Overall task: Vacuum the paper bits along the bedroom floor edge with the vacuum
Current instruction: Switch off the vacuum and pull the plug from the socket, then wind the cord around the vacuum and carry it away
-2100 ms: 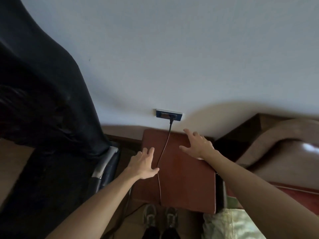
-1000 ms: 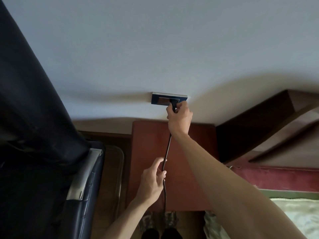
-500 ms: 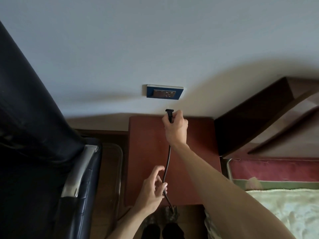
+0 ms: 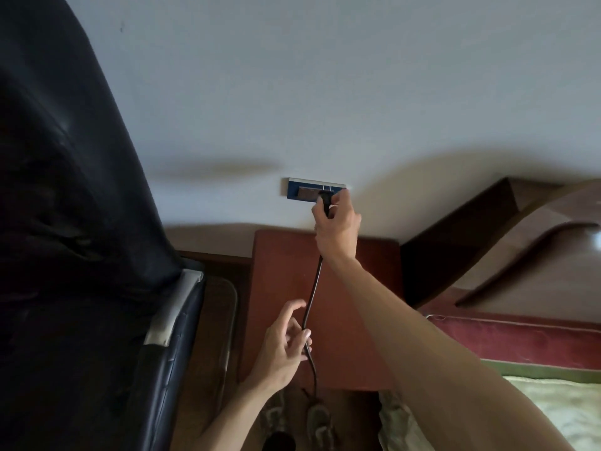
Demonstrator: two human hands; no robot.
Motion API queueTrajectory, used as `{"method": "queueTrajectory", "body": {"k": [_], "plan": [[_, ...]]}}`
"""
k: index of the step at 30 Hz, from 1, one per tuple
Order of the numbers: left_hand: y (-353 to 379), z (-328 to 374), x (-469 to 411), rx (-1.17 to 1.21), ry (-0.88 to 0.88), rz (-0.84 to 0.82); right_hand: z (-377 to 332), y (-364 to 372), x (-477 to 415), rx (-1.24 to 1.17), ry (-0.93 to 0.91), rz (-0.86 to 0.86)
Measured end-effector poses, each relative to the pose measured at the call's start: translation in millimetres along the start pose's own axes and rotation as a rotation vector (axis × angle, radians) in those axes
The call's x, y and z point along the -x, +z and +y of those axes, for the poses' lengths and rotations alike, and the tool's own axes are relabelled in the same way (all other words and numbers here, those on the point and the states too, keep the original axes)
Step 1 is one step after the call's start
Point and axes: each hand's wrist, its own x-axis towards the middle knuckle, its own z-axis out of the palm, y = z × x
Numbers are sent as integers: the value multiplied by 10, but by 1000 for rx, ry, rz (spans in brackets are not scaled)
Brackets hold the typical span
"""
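Your right hand (image 4: 336,227) is clamped on the black plug (image 4: 325,198), which sits at the blue wall socket (image 4: 304,189); whether the pins are seated or only touching the face is too small to tell. Your left hand (image 4: 283,348) is loosely curled around the cord (image 4: 310,301) lower down, fingers part open, guiding more than gripping. The cord runs from the plug down over the red-brown desk (image 4: 283,271) and drops off its front edge toward your shoes (image 4: 317,421).

This looks like the power step, either end of the job; from this moment alone you cannot say whether the plug is going in or coming out. The vacuum itself is out of view, and so are the paper bits and the floor edge, so progress on the cleaning cannot be judged.

For the next move, keep the plug square to the socket and push or pull straight, with your left hand giving the cord slack so it does not drag sideways.

There are no containers in sight. A dark chair (image 4: 97,255) stands at the left, a bed (image 4: 553,405) at the right.
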Motion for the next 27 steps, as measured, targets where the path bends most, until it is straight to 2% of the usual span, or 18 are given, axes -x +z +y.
{"method": "queueTrajectory", "body": {"k": [13,20,27], "plan": [[8,799,490,-11,65,219,-1222,-308,246,-124,-223,-260],[130,1275,1116,-21,104,358,-1893,-726,651,-208,-318,-405],[-35,1607,1882,5,105,539,-2611,-791,1283,-266,-456,-550]]}}
